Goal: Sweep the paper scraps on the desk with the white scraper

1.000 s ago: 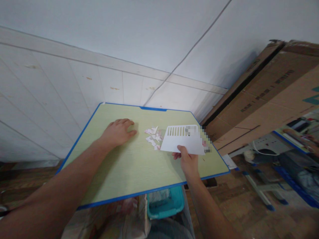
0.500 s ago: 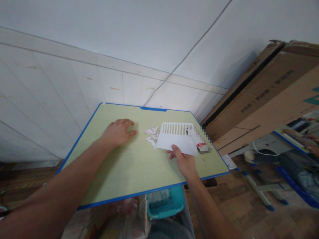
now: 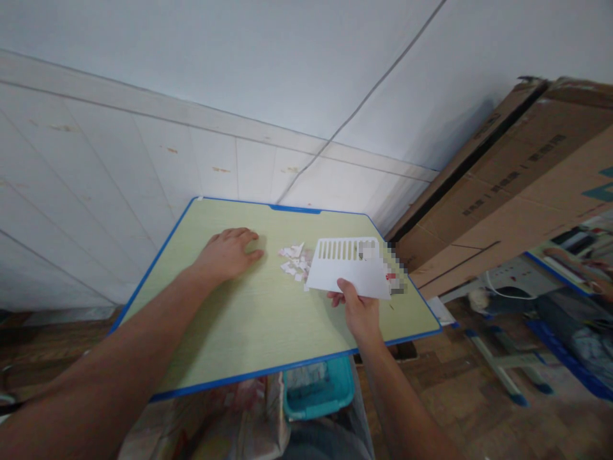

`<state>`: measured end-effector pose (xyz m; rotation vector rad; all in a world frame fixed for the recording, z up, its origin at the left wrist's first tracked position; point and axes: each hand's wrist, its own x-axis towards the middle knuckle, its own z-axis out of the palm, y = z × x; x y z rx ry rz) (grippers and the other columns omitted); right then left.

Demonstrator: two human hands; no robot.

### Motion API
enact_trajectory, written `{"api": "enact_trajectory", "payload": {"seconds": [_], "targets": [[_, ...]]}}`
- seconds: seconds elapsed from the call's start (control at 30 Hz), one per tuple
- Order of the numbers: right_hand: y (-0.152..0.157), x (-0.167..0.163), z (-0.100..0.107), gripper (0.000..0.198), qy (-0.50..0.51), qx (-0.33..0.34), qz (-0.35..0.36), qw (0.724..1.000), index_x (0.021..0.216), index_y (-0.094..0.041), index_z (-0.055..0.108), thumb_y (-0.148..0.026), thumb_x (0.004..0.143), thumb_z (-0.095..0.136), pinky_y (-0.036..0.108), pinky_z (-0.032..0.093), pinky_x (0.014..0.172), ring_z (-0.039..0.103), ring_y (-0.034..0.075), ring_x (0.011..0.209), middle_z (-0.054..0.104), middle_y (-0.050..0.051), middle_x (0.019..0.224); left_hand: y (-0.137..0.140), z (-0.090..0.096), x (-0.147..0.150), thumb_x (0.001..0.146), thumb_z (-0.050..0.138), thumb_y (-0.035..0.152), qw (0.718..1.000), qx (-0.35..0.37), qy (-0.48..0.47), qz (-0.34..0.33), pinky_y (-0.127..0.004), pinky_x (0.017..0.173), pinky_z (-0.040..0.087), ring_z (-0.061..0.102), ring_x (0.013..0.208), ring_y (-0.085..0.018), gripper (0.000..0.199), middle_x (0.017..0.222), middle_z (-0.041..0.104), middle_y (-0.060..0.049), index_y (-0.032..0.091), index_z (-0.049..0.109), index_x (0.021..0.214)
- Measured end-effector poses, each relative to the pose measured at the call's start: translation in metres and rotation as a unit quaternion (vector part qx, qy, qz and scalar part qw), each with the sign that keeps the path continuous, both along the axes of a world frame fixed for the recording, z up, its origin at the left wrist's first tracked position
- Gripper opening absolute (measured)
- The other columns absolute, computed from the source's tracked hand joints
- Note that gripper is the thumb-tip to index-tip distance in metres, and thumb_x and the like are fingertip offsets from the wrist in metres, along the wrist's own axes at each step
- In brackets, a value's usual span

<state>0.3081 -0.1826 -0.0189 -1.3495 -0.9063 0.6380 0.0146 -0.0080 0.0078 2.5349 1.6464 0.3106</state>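
My right hand (image 3: 359, 310) grips a white slotted sheet (image 3: 325, 273) by its near edge, thumb on top and fingers underneath. A row of narrow slots runs along the sheet's far side. Just left of the sheet lies a small pile of torn paper scraps (image 3: 293, 260), partly covered by it. My left hand (image 3: 230, 252) rests on the tabletop left of the scraps, its fingers apart and nothing in it. Beyond the sheet's right edge, a small item with some red is blurred out.
The pale green desk (image 3: 230, 338) has a blue rim and stands against a white wall (image 3: 258, 172). Large cardboard boxes (image 3: 507, 172) lean at the right. A turquoise bin (image 3: 318, 409) sits below the front edge. Another person's arm (image 3: 565, 262) shows at far right.
My right hand has moved the slotted sheet a little to the right, uncovering more of the paper scraps. My left hand stays in place.
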Motion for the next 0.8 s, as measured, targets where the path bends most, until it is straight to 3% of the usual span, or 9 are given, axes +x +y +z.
{"api": "enact_trajectory", "payload": {"seconds": [0.33, 0.47, 0.63, 0.8], "targets": [[-0.015, 0.012, 0.002, 0.029, -0.01, -0.005, 0.017, 1.0, 0.071, -0.026, 0.073, -0.046, 0.09, 0.082, 0.036, 0.057, 0.055, 0.068, 0.023, 0.052, 0.075, 0.003, 0.06, 0.001, -0.003, 0.001, 0.11, 0.053, 0.06, 1.0, 0.004, 0.001, 0.005, -0.054, 0.139, 0.05, 0.064, 0.167, -0.038, 0.069, 0.18, 0.07, -0.014, 0.026, 0.077, 0.164], [-0.024, 0.016, -0.001, 0.028, -0.012, -0.014, 0.013, 1.0, 0.078, -0.025, 0.079, -0.049, 0.09, 0.085, 0.037, 0.059, 0.056, 0.068, 0.023, 0.051, 0.08, 0.005, 0.064, 0.003, -0.005, 0.001, 0.11, 0.052, 0.059, 1.0, 0.01, 0.002, 0.003, -0.056, 0.139, 0.049, 0.065, 0.166, -0.04, 0.069, 0.178, 0.071, -0.016, 0.023, 0.077, 0.164], [-0.031, 0.018, 0.0, 0.032, -0.02, -0.011, 0.027, 0.999, 0.066, -0.026, 0.075, -0.044, 0.092, 0.081, 0.037, 0.062, 0.058, 0.069, 0.024, 0.053, 0.076, 0.004, 0.059, 0.003, -0.003, 0.001, 0.11, 0.052, 0.059, 1.0, 0.013, 0.004, 0.0, -0.054, 0.139, 0.049, 0.065, 0.165, -0.039, 0.068, 0.178, 0.072, -0.014, 0.026, 0.077, 0.163], [-0.031, 0.025, -0.001, 0.029, -0.001, -0.019, 0.04, 0.999, 0.076, -0.025, 0.078, -0.049, 0.089, 0.087, 0.037, 0.061, 0.055, 0.069, 0.024, 0.052, 0.08, 0.005, 0.064, 0.002, 0.0, 0.001, 0.111, 0.048, 0.061, 1.0, 0.006, 0.01, 0.001, -0.052, 0.14, 0.048, 0.064, 0.166, -0.039, 0.072, 0.178, 0.071, -0.015, 0.022, 0.076, 0.165]]}}
